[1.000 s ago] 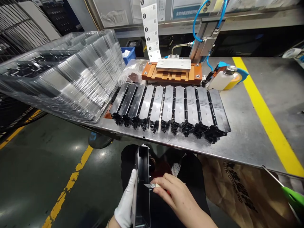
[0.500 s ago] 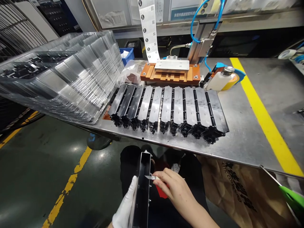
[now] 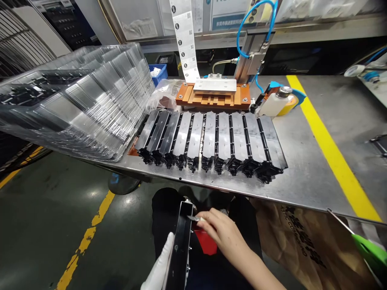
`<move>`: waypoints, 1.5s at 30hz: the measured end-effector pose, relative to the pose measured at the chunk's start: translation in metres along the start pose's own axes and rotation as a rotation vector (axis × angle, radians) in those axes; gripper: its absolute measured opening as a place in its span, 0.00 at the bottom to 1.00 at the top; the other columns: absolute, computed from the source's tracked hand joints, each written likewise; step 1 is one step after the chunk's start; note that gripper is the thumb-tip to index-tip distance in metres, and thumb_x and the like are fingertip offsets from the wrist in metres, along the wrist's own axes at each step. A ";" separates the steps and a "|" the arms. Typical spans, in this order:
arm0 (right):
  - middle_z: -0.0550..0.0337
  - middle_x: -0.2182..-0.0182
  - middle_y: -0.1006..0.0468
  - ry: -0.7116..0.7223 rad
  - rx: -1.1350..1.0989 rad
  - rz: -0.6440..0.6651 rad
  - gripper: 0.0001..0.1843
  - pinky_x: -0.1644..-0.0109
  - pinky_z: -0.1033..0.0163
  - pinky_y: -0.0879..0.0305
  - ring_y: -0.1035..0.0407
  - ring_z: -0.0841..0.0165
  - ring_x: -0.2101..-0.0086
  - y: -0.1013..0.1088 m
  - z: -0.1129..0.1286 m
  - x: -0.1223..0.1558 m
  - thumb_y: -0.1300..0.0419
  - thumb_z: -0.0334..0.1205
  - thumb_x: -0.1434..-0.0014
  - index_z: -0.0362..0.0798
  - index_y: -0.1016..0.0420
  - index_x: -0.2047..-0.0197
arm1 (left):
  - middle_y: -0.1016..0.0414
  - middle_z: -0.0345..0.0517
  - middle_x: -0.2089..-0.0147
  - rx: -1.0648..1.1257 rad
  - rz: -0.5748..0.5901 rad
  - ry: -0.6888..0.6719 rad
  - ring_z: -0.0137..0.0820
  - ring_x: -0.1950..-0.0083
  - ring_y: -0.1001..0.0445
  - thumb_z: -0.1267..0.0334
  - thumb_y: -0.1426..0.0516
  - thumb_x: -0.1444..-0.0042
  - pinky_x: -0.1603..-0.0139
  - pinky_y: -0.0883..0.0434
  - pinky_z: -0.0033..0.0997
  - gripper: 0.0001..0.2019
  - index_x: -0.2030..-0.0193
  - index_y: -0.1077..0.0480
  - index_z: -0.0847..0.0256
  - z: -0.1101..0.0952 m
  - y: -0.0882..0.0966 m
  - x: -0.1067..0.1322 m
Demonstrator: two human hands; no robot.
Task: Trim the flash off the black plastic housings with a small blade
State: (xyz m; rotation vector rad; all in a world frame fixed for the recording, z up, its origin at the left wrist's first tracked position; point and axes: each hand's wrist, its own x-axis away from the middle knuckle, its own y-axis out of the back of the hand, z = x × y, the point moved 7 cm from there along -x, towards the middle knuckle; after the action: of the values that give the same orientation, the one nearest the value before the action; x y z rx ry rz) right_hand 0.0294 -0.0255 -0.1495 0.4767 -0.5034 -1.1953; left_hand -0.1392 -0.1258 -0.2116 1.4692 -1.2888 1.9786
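The gloved left hand (image 3: 159,264) grips a black metal channel (image 3: 179,249) upright at bottom centre. The bare right hand (image 3: 223,235) pinches a small blade (image 3: 193,218) just beside its rim, hiding the handle. A row of like channels (image 3: 211,141) lies on the bench (image 3: 308,181), with more in clear trays (image 3: 78,100) at upper left. The held channel's lower end is cut off.
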 end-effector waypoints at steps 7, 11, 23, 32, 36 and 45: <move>0.61 0.68 0.24 -0.042 0.026 -0.034 0.19 0.61 0.62 0.31 0.27 0.66 0.66 -0.006 -0.007 -0.003 0.53 0.54 0.33 0.57 0.24 0.56 | 0.26 0.48 0.51 -0.019 -0.004 0.001 0.34 0.57 0.25 0.53 0.44 0.38 0.58 0.23 0.40 0.17 0.47 0.32 0.62 -0.003 0.004 0.001; 0.58 0.62 0.21 -0.243 -0.057 -0.062 0.22 0.54 0.58 0.31 0.26 0.63 0.60 -0.009 -0.063 -0.005 0.53 0.58 0.34 0.57 0.24 0.55 | 0.26 0.49 0.50 -0.035 0.007 -0.019 0.34 0.57 0.25 0.52 0.45 0.38 0.58 0.23 0.40 0.19 0.46 0.33 0.61 -0.008 0.004 0.002; 0.67 0.74 0.26 -0.307 -0.388 0.155 0.20 0.65 0.65 0.36 0.30 0.69 0.71 -0.011 -0.019 0.011 0.57 0.55 0.31 0.54 0.31 0.63 | 0.31 0.36 0.81 0.014 0.076 0.015 0.27 0.82 0.31 0.46 0.40 0.44 0.79 0.34 0.25 0.24 0.47 0.28 0.61 0.002 -0.015 0.014; 0.69 0.71 0.23 -0.039 -0.314 0.484 0.14 0.66 0.69 0.40 0.28 0.72 0.70 -0.029 0.027 0.034 0.50 0.50 0.33 0.56 0.28 0.65 | 0.29 0.41 0.81 0.070 0.112 0.029 0.28 0.79 0.29 0.43 0.41 0.45 0.75 0.31 0.26 0.23 0.78 0.30 0.62 -0.003 -0.029 0.009; 0.66 0.68 0.25 -0.174 -0.494 0.361 0.15 0.61 0.67 0.35 0.30 0.70 0.67 -0.015 0.013 0.029 0.53 0.49 0.32 0.55 0.28 0.61 | 0.37 0.37 0.86 0.025 0.099 0.127 0.20 0.86 0.38 0.42 0.41 0.45 0.85 0.41 0.18 0.26 0.82 0.33 0.63 0.002 -0.025 0.010; 0.60 0.56 0.32 -0.166 -0.708 0.233 0.24 0.63 0.63 0.35 0.38 0.70 0.68 0.007 0.011 -0.003 0.34 0.53 0.46 0.58 0.28 0.47 | 0.21 0.50 0.72 -0.022 0.164 0.041 0.31 0.75 0.23 0.57 0.40 0.41 0.73 0.26 0.26 0.23 0.42 0.30 0.67 -0.005 -0.028 0.032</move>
State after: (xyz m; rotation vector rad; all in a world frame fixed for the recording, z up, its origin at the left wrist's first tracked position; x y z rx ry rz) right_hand 0.0271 -0.0219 -0.1367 -0.2820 -0.2383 -1.1054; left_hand -0.1342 -0.1139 -0.1703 1.3439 -1.4502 2.0782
